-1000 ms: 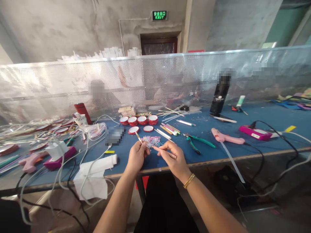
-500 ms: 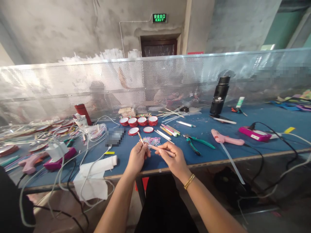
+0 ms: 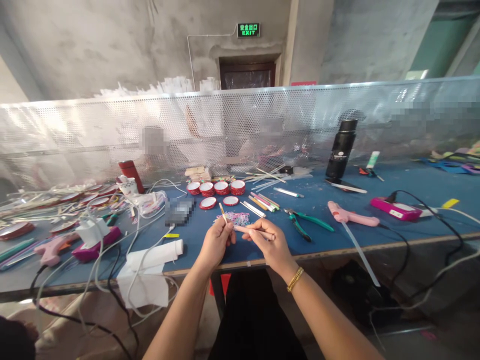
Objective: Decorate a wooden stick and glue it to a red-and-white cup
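Observation:
My left hand (image 3: pixel 217 242) is closed, pinching a thin pale stick (image 3: pixel 222 212) with a yellow-brown stretch; its top points up and away from me. My right hand (image 3: pixel 269 245) is wrapped round a slim light-pink pen (image 3: pixel 243 229), held nearly level with its tip towards my left fingers. Whether the pen touches the stick, I cannot tell. Just behind both hands lies a heap of small pink and purple loops (image 3: pixel 238 218). Several coloured markers (image 3: pixel 265 202) and two white sticks (image 3: pixel 253 209) lie beyond.
Red-rimmed round lids (image 3: pixel 222 187) stand in stacks at the back. Teal-handled pliers (image 3: pixel 311 220), a pink glue gun (image 3: pixel 350 216) and a black bottle (image 3: pixel 340 150) are on the right. Leftwards lie a white roll (image 3: pixel 157 254), cables and a second glue gun (image 3: pixel 52 249).
The view has shifted slightly. The pink pen's tip sits a little farther from my left fingers. At the left edge, a dark shape has dropped lower. Both hands keep their hold.

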Available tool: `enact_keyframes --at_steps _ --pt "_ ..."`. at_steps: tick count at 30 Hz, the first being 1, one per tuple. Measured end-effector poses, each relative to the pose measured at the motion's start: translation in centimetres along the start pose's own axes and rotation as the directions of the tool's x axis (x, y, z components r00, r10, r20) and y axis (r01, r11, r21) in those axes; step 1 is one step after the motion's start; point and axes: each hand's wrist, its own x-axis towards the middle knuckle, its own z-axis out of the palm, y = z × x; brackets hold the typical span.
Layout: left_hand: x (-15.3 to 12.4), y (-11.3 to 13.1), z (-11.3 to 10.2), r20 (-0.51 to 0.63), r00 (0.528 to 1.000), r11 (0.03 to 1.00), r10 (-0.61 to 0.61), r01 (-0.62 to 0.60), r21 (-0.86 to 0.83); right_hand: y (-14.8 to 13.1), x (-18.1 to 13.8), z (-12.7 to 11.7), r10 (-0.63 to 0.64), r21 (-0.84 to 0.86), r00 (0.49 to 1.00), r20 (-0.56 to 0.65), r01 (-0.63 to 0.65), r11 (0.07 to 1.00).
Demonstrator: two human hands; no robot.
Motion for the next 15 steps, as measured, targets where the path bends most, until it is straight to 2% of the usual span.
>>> enact_keyframes --at_steps 4,10,15 --pt "0.00 0.09 0.20 -0.035 0.999 0.999 -0.002 0.001 -0.044 0.14 -0.05 -0.06 -0.019 -0.037 0.999 0.034 0.020 0.999" --pt "0.04 0.32 0.54 -0.109 0.991 0.992 -0.073 0.061 -0.111 0.79 -0.07 -0.05 -0.086 -0.126 0.994 0.067 0.094 0.988" --pt "0.04 0.39 0.51 -0.140 0.987 0.994 -0.073 0.060 -0.094 0.38 0.00 0.01 -0.184 -0.349 0.981 0.062 0.194 0.917"
